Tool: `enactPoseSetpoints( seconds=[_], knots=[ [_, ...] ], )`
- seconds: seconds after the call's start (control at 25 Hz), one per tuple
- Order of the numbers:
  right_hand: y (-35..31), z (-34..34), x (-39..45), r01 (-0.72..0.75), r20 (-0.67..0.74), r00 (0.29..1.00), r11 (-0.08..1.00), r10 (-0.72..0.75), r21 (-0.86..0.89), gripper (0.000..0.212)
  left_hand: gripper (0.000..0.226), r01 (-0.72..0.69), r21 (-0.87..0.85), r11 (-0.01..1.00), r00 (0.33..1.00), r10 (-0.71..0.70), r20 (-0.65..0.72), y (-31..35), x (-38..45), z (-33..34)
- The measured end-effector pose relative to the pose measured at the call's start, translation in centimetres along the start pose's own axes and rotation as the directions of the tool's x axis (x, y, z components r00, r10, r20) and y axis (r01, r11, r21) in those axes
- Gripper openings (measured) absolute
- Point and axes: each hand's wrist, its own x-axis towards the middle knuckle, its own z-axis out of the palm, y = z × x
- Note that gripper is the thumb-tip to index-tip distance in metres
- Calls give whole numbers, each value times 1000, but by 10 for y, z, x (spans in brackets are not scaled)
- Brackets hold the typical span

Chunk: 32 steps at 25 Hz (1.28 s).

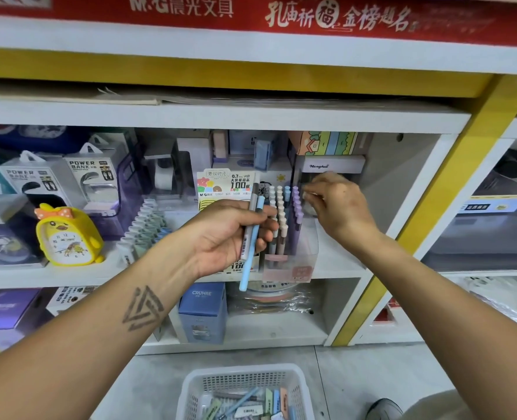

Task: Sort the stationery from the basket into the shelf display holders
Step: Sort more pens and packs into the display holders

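Stationery is left in the basket (245, 389) on the floor. Two pens (252, 228), blue and grey, are gripped upright in the left hand (226, 234). At the holder (284, 225) the right hand's (336, 204) fingers are pinched, around what cannot be told. Each pen should be slotted cap-up into its colour row.

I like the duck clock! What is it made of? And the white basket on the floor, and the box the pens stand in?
Duck clock: looks like glossy yellow plastic; it has shiny highlights and a smooth moulded shape. White basket: most likely matte plastic, with a moulded grid of holes in its walls. Pen holder: seems clear hard plastic, since the pens show through it.
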Motion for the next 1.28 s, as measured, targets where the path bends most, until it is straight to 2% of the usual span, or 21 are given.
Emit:
enactPoseSetpoints(
  seconds=[0.08,0.2,0.28,0.32,0.36,0.4,0.44,0.48,0.6,0.64,0.68,0.72,0.8,0.88,1.04,1.28],
  knots=[
    [-1,5,0,-53,88,994,994,62,-97,29,26,4,21,1000,1000,-5,29,-1,0,0],
    [-9,4,-1,-97,156,981,989,114,-113,35,28,13,42,999,997,-17,79,-3,0,1],
    [-21,-6,1,-119,70,991,991,115,57,34,29,22,48,999,993,-27,114,-3,0,2],
    [-28,-12,3,-155,50,988,957,148,244,31,29,24,64,998,992,-32,126,-3,0,3],
    [-37,-18,3,-200,87,980,855,181,479,28,30,25,89,996,990,-37,134,-4,0,5],
    [-45,-23,1,-252,163,968,690,193,678,25,30,26,119,993,989,-42,142,-5,0,6],
    [-51,-25,-1,-296,232,955,539,184,789,23,30,27,144,989,987,-49,152,-5,-1,8],
    [-56,-27,-2,-319,272,947,450,168,834,21,31,27,161,987,985,-54,162,-5,-2,10],
    [-52,-36,-2,-318,242,938,336,248,887,13,40,36,150,988,985,-60,160,-3,-4,9],
    [-46,-40,-1,-296,198,934,335,298,895,11,40,38,131,991,989,-56,138,-2,-4,6],
    [-38,-44,1,-273,142,931,386,335,881,8,39,41,108,993,994,-52,101,0,-3,2],
    [-32,-48,2,-257,82,934,498,347,828,5,36,42,81,996,997,-46,55,1,-1,-2],
    [-20,-46,3,-227,-15,955,759,297,610,6,31,13,41,999,1000,-12,-23,3,1,-7],
    [-12,-40,-1,-170,-49,977,897,207,408,11,26,-26,36,999,998,29,-59,3,2,-7],
    [-2,-25,-10,-43,-50,997,971,56,234,15,22,-49,43,998,997,51,-60,-1,1,-3],
    [2,-7,-13,25,-2,1000,985,-25,168,18,24,-39,66,997,998,43,-56,-1,0,-2]
  ],
)
